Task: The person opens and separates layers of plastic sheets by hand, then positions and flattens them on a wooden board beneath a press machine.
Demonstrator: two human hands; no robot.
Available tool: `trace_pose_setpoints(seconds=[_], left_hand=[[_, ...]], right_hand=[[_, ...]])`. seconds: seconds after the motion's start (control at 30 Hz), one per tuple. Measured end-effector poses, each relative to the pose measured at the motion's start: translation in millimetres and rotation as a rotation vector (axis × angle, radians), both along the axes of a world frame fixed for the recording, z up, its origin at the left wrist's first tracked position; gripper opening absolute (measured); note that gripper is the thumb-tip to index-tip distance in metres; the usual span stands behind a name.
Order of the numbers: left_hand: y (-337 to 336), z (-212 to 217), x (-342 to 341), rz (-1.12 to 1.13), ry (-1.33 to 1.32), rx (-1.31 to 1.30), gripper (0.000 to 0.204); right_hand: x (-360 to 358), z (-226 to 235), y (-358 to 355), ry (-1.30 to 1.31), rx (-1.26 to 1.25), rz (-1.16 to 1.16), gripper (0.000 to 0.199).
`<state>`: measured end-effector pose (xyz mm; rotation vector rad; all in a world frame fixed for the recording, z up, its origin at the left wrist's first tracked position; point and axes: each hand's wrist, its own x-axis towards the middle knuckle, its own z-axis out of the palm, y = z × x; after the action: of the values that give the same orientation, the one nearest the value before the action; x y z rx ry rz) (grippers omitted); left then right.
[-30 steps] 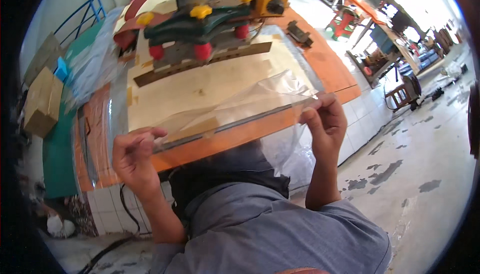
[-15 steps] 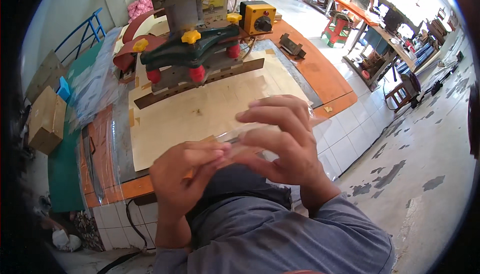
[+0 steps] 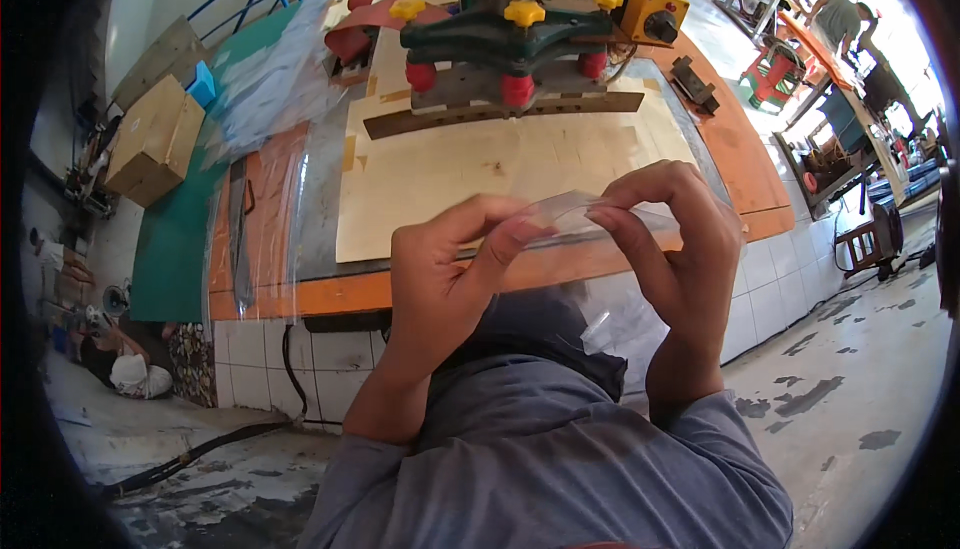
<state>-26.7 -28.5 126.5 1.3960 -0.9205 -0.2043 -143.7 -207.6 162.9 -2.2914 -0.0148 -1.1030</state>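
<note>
Both hands are raised close together in front of my chest, pinching a clear plastic bag (image 3: 570, 217). My left hand (image 3: 445, 279) grips its left part between thumb and fingers. My right hand (image 3: 675, 249) curls over the right part, and loose film hangs down below it. Beyond the hands lies a pale wooden board (image 3: 480, 174) on the worktable (image 3: 270, 299), under the green press head (image 3: 510, 34) with red and yellow knobs and a slotted metal bar (image 3: 500, 114).
A yellow switch box (image 3: 652, 11) sits at the machine's right. Clear plastic sheets (image 3: 275, 79) are piled at the back left, near cardboard boxes (image 3: 150, 139). A black hose (image 3: 200, 449) trails on the floor. Another person (image 3: 835, 19) works at a far bench.
My hands, spread wide holding the bag stretched out a second ago, have come together at the middle. The bag is now bunched between them.
</note>
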Motion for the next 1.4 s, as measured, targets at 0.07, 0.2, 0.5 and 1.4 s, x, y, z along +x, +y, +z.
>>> trace_pose_setpoints(seconds=[0.07,0.2,0.5,1.4], left_hand=[[1.8,2.4,0.2,-0.015,-0.005,0.063,0.026],[-3.8,9.8,-4.2,0.022,0.021,0.025,0.02],[-10.7,18.4,-5.1,0.031,-0.111,0.031,0.021],[-2.5,1.0,-9.9,0.126,-0.135,-0.068,0.019]], right_hand=[[3.7,1.1,1.0,0.025,0.037,0.006,0.018],[10.8,0.2,0.7,-0.037,-0.057,-0.052,0.017],[13.2,11.9,-2.0,-0.092,-0.232,-0.111,0.019],[7.2,7.5,5.6,-0.051,-0.159,0.01,0.027]])
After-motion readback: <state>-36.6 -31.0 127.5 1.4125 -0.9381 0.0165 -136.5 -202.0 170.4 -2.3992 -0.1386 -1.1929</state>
